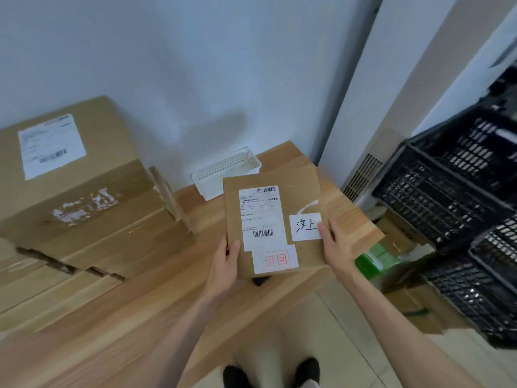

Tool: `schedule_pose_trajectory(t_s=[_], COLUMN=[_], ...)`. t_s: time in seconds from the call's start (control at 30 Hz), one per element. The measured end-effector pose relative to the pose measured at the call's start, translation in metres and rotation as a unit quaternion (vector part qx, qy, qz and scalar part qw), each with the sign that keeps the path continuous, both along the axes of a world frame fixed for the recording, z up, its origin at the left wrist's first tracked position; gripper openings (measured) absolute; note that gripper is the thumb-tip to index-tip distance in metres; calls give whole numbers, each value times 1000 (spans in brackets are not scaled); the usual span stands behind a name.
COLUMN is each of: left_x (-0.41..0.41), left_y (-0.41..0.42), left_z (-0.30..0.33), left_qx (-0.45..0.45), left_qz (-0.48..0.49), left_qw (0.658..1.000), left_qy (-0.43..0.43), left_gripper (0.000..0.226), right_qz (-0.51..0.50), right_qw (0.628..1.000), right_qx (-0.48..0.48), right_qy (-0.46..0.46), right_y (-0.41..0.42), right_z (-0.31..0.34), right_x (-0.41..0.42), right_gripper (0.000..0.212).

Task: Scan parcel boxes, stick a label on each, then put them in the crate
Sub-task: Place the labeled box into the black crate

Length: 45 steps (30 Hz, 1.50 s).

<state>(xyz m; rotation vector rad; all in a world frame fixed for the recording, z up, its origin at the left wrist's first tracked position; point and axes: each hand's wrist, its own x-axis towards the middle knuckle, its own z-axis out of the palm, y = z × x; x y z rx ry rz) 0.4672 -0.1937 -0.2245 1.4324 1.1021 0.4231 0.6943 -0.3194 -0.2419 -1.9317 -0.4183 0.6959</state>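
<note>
Brown cardboard makes up the flat parcel (272, 225), held up over the wooden table (134, 303) between both hands, the left hand (226, 264) gripping its lower left edge with the thumb on top and the right hand (333, 247) gripping the right edge, thumb pressing a handwritten white label (305, 226). With that label and a red-stamped one (275, 259) already beside the shipping label (260, 217), sticking looks done for this parcel. What seems left is dropping it into a black crate (447, 191) on the right, then handling the larger boxes (75, 186) stacked at the left
</note>
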Motion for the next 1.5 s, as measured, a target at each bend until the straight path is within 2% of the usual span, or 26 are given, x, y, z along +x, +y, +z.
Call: schedule_pose_trajectory(t_s=[0.13,0.23,0.33,0.47,0.6,0.83,1.3,1.5], left_x=[79,146,216,306,378,454,582,631], left_y=[-11,-32,-55,-104,-166,-254,-302,-323], left_z=[36,65,89,118,150,190,139,100], left_qx=[56,81,96,142,162,156,93,72], left_qz=[-74,-134,-177,-270,-329,-419,-506,-529], left_qw=[995,987,977,944,916,869,840,838], left_qy=[-22,-34,-68,-123,-164,-211,-173,-116], left_gripper=[36,55,40,31,46,41,49,52], right_qz=[-74,-130,-177,-245,-302,-389,-475,-506], right_qw=[994,987,976,953,928,887,860,852], right_qx=[53,67,90,128,156,167,106,69], right_qy=[-54,-60,-85,-126,-155,-183,-153,-117], right_y=[-44,-86,-138,-215,-290,-382,-440,-459], right_z=[34,62,87,127,158,179,144,110], right_x=[54,100,147,196,229,260,330,361], right_gripper=[39,43,45,42,39,38,38,37])
